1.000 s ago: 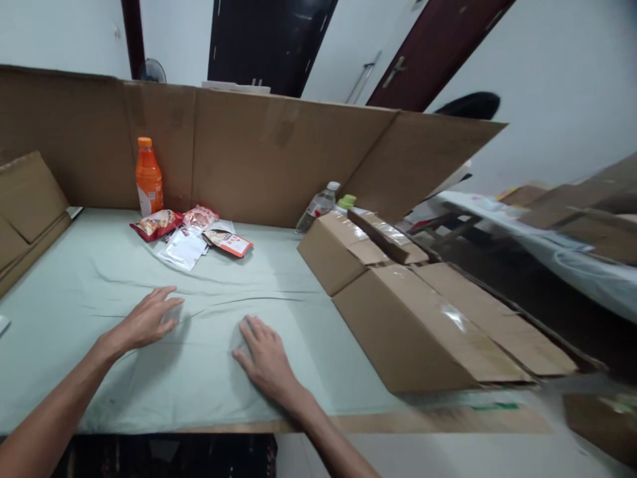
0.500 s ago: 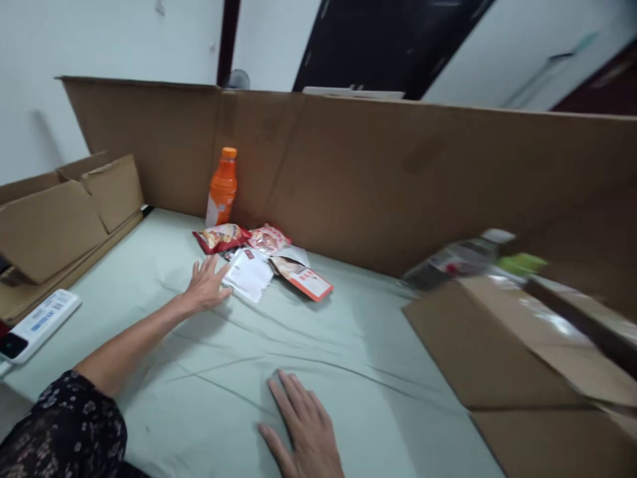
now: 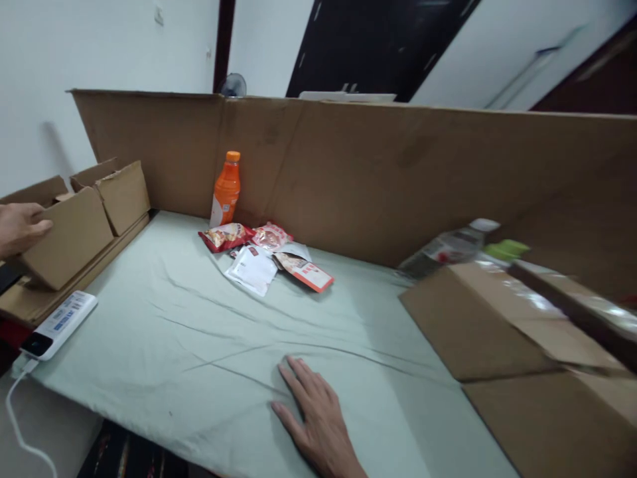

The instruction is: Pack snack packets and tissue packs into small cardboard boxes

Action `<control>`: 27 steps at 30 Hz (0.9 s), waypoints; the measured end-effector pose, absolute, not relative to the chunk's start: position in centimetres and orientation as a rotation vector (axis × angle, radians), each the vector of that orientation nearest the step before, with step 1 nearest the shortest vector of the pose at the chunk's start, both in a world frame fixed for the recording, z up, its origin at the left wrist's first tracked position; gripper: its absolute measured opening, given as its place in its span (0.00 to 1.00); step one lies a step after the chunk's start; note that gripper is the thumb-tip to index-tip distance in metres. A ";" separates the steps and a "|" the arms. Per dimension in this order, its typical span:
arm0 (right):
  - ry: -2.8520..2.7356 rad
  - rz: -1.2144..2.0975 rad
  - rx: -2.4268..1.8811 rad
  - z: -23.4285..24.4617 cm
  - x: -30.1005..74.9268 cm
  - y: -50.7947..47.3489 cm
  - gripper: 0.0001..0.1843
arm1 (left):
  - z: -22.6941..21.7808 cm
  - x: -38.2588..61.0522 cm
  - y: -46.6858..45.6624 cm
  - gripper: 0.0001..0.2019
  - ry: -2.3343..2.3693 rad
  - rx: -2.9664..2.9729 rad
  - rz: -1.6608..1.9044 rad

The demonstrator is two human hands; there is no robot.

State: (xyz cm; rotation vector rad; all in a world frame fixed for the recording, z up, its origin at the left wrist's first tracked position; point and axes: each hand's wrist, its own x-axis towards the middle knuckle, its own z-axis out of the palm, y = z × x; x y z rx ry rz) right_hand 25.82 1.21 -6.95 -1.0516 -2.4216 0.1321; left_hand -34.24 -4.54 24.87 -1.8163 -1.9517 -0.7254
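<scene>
At the left edge, my left hand (image 3: 20, 228) is closed at the top edge of an open cardboard box (image 3: 74, 232). Its thumb lies outside the box's front flap and the fingertips are partly hidden behind it. My right hand (image 3: 316, 411) lies flat on the pale green cloth (image 3: 223, 392), fingers spread, holding nothing. Farther back sit a red snack packet (image 3: 226, 236), a pink packet (image 3: 271, 236), a white sachet (image 3: 253, 269) and an orange-and-white packet (image 3: 309, 273). An orange bottle (image 3: 227, 189) stands upright behind them.
A tall cardboard panel (image 3: 348, 172) closes off the back. On the right are a cardboard box (image 3: 478, 325), a clear plastic bottle (image 3: 448, 251) lying tilted and a green object (image 3: 506, 249). A white power bank (image 3: 62, 324) with a cable (image 3: 17, 411) lies front left.
My left hand has moved from beside the white sachet left to the open cardboard box and closed on its flap. My right hand stays flat on the cloth. The view has shifted slightly.
</scene>
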 end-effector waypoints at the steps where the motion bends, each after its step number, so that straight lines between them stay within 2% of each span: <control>1: -2.419 0.183 -1.059 -6.6 25.8 1.3 0.28 | 24.5 -33.7 -4.7 0.22 -1.983 -1.768 -0.705; 4: -2.336 0.421 -1.099 -4.7 25.9 1.9 0.27 | 23.6 -28.8 -5.3 0.17 -2.015 -1.759 -0.606; 8: -1.990 0.768 -1.116 -0.7 26.8 2.9 0.30 | 21.4 -16.4 -5.7 0.13 -1.579 -2.312 -0.611; 10: -1.824 0.863 -1.022 1.1 27.4 3.1 0.37 | 19.7 -10.4 -5.7 0.11 -1.304 -2.567 -0.614; 12: -1.756 0.914 -0.914 2.3 27.9 3.1 0.48 | 18.3 -6.0 -5.5 0.13 -1.124 -2.708 -0.594; 14: -1.757 0.985 -0.853 2.8 28.0 2.9 0.60 | 17.5 -3.6 -5.3 0.14 -1.039 -2.776 -0.576; 16: -1.745 1.114 -0.822 2.8 27.8 2.8 0.66 | 17.5 -2.8 -5.1 0.13 -1.021 -2.783 -0.584; 19: -1.677 1.274 -0.768 2.5 27.6 2.8 0.60 | 18.2 -3.4 -5.3 0.11 -1.090 -2.741 -0.642; 21: -1.643 1.274 -0.742 2.4 28.0 3.3 0.52 | 18.5 -4.5 -5.6 0.17 -1.171 -2.719 -0.688; 24: -1.651 1.169 -0.859 2.2 29.0 5.4 0.39 | 18.3 -6.1 -6.1 0.26 -1.254 -2.669 -0.765; 27: -1.835 0.863 -1.178 2.0 29.4 9.6 0.30 | 17.1 -6.8 -6.2 0.24 -1.250 -2.587 -0.902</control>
